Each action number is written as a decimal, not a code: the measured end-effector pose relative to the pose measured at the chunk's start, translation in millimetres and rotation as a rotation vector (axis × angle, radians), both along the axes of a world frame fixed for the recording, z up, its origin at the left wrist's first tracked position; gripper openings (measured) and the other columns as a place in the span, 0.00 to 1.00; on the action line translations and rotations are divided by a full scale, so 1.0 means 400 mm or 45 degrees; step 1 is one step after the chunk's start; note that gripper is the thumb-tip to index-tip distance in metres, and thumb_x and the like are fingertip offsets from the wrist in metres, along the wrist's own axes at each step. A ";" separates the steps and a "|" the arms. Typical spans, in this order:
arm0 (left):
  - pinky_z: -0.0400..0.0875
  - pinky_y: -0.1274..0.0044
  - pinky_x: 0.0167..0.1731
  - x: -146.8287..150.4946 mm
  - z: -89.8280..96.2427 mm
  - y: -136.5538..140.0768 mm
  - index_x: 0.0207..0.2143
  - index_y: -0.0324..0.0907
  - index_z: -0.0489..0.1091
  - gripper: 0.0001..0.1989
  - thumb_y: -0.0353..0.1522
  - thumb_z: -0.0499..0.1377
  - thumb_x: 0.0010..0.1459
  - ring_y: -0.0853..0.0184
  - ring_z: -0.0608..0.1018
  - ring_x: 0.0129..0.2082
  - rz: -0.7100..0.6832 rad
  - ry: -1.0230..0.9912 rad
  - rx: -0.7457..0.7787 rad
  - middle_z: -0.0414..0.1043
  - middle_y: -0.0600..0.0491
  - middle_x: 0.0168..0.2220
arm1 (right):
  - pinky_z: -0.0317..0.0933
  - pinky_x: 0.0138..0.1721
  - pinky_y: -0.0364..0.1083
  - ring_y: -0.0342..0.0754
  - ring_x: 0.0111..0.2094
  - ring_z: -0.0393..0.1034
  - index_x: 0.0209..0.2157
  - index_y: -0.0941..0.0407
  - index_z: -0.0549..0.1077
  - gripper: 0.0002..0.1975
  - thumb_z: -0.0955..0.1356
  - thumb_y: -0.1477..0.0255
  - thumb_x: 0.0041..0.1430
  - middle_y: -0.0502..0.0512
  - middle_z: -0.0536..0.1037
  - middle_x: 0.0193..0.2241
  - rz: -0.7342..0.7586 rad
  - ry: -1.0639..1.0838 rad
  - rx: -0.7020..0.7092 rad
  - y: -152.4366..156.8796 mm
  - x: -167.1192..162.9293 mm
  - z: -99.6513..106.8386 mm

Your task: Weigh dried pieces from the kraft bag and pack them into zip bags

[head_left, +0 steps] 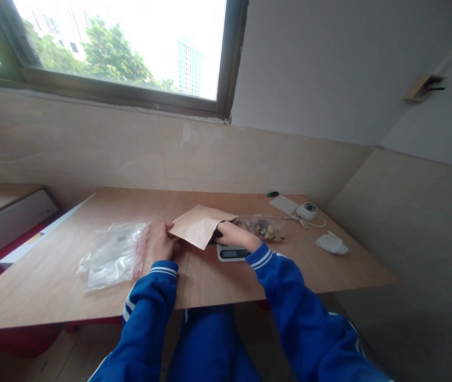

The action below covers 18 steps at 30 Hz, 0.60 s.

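A brown kraft paper bag (199, 224) lies on its side, raised at a slant over the table. At its left end, my left hand (162, 243) grips the closed edge between thumb and fingers. My right hand (231, 233) reaches into the bag's mouth from the right; its fingers are hidden inside. Under my right wrist sits a white digital scale (231, 253) with a dark display. Just beyond it is a clear zip bag (271, 228) holding several small brownish, stone-like pieces. To the left of my left hand lie clear plastic zip bags (114, 254) with red seals.
On the wooden table (210, 286), a white dome camera (307, 211) with a cable stands at the back right. Near it are a white card (284, 205), a green-handled object (273, 194) and a crumpled white tissue (331, 243). A tiled wall borders the table's back.
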<state>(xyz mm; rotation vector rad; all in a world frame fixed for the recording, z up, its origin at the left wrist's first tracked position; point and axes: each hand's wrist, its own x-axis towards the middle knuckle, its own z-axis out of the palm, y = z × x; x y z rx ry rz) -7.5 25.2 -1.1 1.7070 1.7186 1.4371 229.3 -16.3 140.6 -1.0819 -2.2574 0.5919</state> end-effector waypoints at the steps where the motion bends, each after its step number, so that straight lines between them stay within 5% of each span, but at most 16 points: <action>1: 0.65 0.66 0.52 -0.001 -0.001 0.001 0.44 0.46 0.64 0.21 0.27 0.56 0.45 0.57 0.71 0.52 0.008 0.010 -0.004 0.69 0.48 0.50 | 0.66 0.45 0.46 0.51 0.42 0.74 0.36 0.56 0.77 0.12 0.71 0.80 0.46 0.54 0.80 0.39 0.057 -0.007 -0.021 -0.007 0.006 0.010; 5: 0.68 0.67 0.47 -0.005 -0.010 0.008 0.46 0.45 0.64 0.21 0.29 0.56 0.46 0.58 0.73 0.48 0.043 0.036 -0.060 0.70 0.48 0.48 | 0.66 0.40 0.45 0.48 0.38 0.74 0.42 0.57 0.74 0.11 0.65 0.75 0.58 0.55 0.79 0.38 0.045 0.035 -0.076 -0.033 0.027 0.044; 9: 0.68 0.69 0.45 -0.006 -0.015 0.013 0.47 0.45 0.63 0.22 0.30 0.56 0.46 0.59 0.73 0.47 0.046 0.041 -0.080 0.70 0.49 0.47 | 0.65 0.40 0.45 0.47 0.38 0.73 0.43 0.57 0.74 0.11 0.65 0.74 0.58 0.56 0.79 0.38 -0.123 0.140 -0.018 -0.045 0.043 0.046; 18: 0.69 0.69 0.45 -0.008 -0.017 0.014 0.46 0.44 0.64 0.23 0.28 0.55 0.44 0.59 0.73 0.48 0.035 0.053 -0.031 0.69 0.49 0.49 | 0.64 0.40 0.44 0.45 0.37 0.70 0.44 0.55 0.74 0.12 0.65 0.73 0.59 0.55 0.76 0.39 0.000 0.173 0.082 -0.063 0.060 0.010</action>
